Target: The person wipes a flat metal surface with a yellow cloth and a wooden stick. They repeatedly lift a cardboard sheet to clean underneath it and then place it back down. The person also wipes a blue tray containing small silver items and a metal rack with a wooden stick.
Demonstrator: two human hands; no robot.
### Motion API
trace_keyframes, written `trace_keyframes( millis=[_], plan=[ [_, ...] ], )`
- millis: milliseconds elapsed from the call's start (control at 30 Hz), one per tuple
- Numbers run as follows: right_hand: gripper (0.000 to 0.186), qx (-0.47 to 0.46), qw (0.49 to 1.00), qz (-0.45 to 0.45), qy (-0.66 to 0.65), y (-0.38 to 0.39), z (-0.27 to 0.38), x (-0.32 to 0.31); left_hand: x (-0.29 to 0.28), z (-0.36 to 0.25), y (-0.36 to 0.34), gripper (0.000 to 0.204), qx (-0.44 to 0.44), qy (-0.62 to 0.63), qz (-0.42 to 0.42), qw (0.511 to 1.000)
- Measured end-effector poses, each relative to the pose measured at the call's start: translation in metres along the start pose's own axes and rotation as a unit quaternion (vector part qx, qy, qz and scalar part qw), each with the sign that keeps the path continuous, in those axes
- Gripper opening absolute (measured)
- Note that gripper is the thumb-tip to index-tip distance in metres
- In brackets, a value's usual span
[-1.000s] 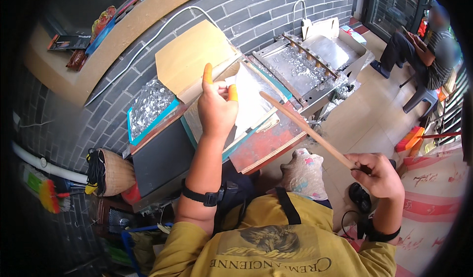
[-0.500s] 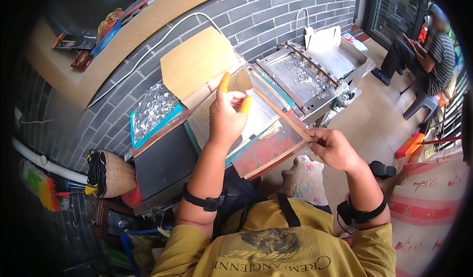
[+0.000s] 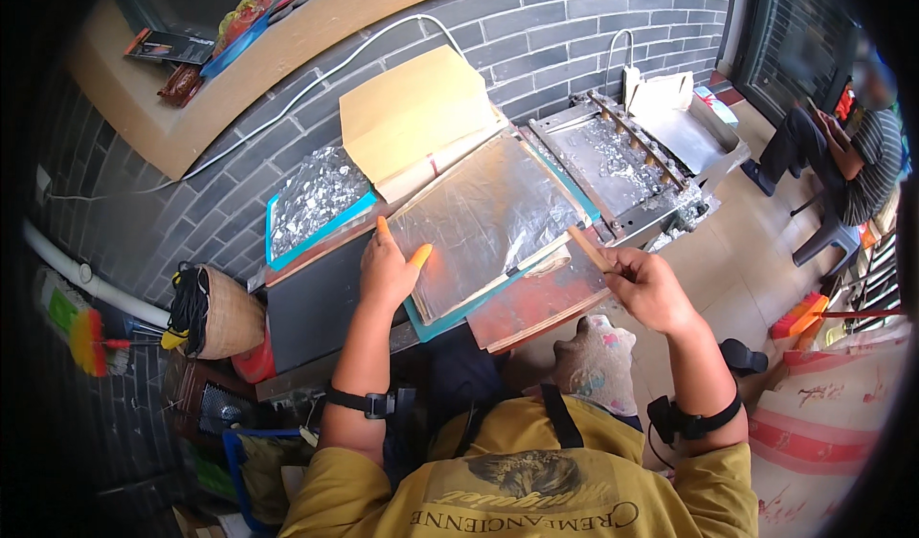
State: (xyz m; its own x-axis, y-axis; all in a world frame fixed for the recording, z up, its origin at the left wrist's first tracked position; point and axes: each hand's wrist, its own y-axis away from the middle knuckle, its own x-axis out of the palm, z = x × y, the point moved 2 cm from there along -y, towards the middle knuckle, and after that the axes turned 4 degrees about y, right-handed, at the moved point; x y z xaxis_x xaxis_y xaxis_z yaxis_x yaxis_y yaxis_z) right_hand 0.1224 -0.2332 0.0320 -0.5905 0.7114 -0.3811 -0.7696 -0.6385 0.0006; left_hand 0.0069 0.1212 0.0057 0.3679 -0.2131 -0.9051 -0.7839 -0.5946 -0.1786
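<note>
1. The right hand's [image 3: 639, 287] fingers hide the near end of the wooden strip [image 3: 587, 247].
2. Beyond two orange-tipped fingers, the left hand's [image 3: 388, 275] other fingers are hidden.
3. Silvery flakes [image 3: 321, 198] on the left are too small to tell apart.
4. The seated person's [image 3: 866, 165] head, far right, is blurred.
5. The upper edge cuts off the far ledge [image 3: 287, 59].
6. The shirt [image 3: 479, 509] partly hides the pale patterned cloth [image 3: 598, 361].

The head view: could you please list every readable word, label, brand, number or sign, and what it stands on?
Mustard shirt: dark lettering, upside down; I won't copy its words.
Black package on the ledge: too small to read.
Red-and-white sheet: red marks, too blurred to read.
</note>
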Motion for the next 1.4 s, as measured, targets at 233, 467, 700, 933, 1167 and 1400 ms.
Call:
trace_keyframes(
  millis=[233,467,700,933,1167,1400],
  plan=[
    [0.030,0.005,0.999,-0.034,0.022,-0.013,-0.003,0.006,0.000,0.005,-0.005,0.089,0.015,0.031,-0.014,0.999],
    [0.031,0.015,1.000,-0.015,0.023,-0.010,0.000,0.001,-0.035,-0.029,-0.044,0.055,0.129,0.073,-0.104,0.983],
    [0.029,-0.001,1.000,-0.016,0.000,-0.001,-0.003,0.002,-0.048,-0.047,-0.137,0.049,0.232,0.013,-0.174,0.957],
    [0.029,-0.004,0.999,0.029,0.026,0.004,0.002,-0.003,-0.041,-0.056,-0.160,0.047,0.211,-0.170,-0.107,0.957],
    [0.029,-0.007,1.000,0.030,0.001,0.007,-0.006,0.000,-0.057,-0.052,-0.143,0.034,0.234,-0.095,-0.198,0.947],
    [0.026,0.008,0.998,0.008,-0.056,0.013,-0.001,0.001,-0.060,-0.082,-0.059,0.032,0.265,0.107,-0.181,0.941]
  ],
)
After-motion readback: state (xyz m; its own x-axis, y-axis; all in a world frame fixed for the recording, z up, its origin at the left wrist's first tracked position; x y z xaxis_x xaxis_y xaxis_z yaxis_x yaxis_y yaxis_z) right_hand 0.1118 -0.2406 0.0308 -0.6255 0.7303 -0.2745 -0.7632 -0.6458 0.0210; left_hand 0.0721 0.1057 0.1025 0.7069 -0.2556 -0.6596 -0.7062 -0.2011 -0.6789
